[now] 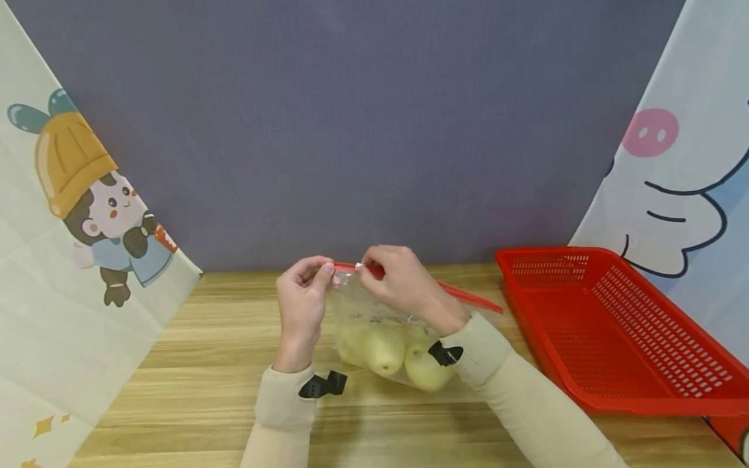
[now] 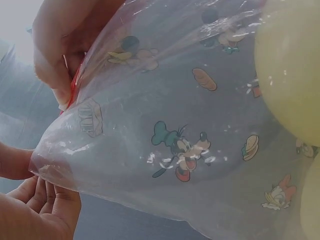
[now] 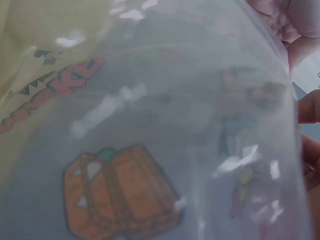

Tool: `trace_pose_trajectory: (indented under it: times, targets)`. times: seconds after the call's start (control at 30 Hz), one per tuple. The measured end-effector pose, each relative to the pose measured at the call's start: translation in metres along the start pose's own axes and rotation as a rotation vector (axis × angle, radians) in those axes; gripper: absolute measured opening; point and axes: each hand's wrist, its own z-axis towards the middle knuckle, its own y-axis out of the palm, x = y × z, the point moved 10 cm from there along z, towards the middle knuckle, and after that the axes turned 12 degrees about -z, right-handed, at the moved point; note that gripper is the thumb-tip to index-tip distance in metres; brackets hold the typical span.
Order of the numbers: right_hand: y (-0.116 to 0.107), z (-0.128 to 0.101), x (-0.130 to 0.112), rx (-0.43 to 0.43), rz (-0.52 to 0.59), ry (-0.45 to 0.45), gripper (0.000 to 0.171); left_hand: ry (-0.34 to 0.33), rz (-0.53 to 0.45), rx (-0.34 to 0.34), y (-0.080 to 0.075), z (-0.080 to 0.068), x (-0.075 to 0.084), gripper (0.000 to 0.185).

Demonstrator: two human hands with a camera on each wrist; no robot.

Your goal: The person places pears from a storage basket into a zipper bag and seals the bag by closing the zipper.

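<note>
A clear slider zip bag (image 1: 357,305) printed with cartoon figures stands upright on the table, with several round, pale yellow fruits (image 1: 385,351) at its bottom. My left hand (image 1: 301,296) pinches the bag's top left corner between thumb and fingers. Just to the right, my right hand (image 1: 404,279) pinches the red zip strip (image 1: 471,298) beside a small white slider (image 1: 359,266). The left wrist view shows both hands at the bag's mouth, along with the printed film (image 2: 125,165). In the right wrist view, the film (image 3: 190,125) fills most of the picture.
To the right stands a red perforated plastic basket (image 1: 576,344) on the wood-grain table (image 1: 193,364). A grey-blue panel (image 1: 363,130) rises behind the table, and cartoon-printed cloths (image 1: 35,273) hang at both sides.
</note>
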Motion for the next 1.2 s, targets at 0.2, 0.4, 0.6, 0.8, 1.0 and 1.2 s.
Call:
trace_pose_trajectory:
  times: [0.2,0.4,0.6,0.8,1.0,1.2]
  targets:
    - [-0.002,-0.002,0.002,0.007,0.000,-0.010,0.011,-0.004,0.012,0.004,-0.001,-0.001,-0.001,0.005]
    - [-0.003,-0.004,0.003,0.011,0.007,-0.024,0.010,-0.017,0.008,-0.005,-0.001,-0.001,-0.002,0.006]
    - [-0.005,-0.006,0.005,0.021,0.000,-0.025,0.010,-0.020,0.011,-0.023,0.000,0.000,-0.003,0.005]
    - [-0.006,-0.009,0.010,0.010,-0.012,0.003,0.012,-0.017,0.002,-0.026,0.001,0.000,-0.002,0.005]
    - [-0.007,-0.012,0.015,0.005,-0.007,0.021,0.013,-0.019,0.002,-0.033,0.001,0.000,0.001,0.005]
    - [-0.009,-0.015,0.018,0.009,0.008,0.023,0.012,-0.028,0.008,-0.032,0.000,-0.001,0.001,0.005]
